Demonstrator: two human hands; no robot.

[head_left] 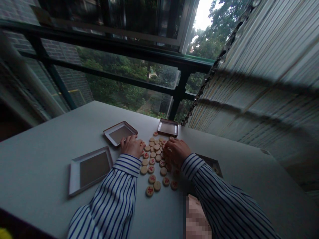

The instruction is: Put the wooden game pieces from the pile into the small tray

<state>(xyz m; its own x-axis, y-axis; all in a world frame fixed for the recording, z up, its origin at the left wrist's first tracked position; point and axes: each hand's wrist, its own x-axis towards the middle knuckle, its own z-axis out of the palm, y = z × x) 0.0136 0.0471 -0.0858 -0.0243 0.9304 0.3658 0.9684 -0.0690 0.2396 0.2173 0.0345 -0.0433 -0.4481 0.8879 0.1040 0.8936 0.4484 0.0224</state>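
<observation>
Round wooden Chinese chess pieces, several with red characters and others plain side up, lie loosely scattered on the white table. At the left edge of this spread is my left hand, its fingers curled and drawn together; what is under the fingertips is hard to see. Over the right side of the pieces, my right hand has its fingers bent down among them, and whatever they grip is hidden. Both cuffs are blue-and-white striped.
A shallow box tray stands at the left, with another open tray behind it. A smaller box sits at the far edge. Partly behind my right forearm lies a dark flat box. A pixelated object is near me.
</observation>
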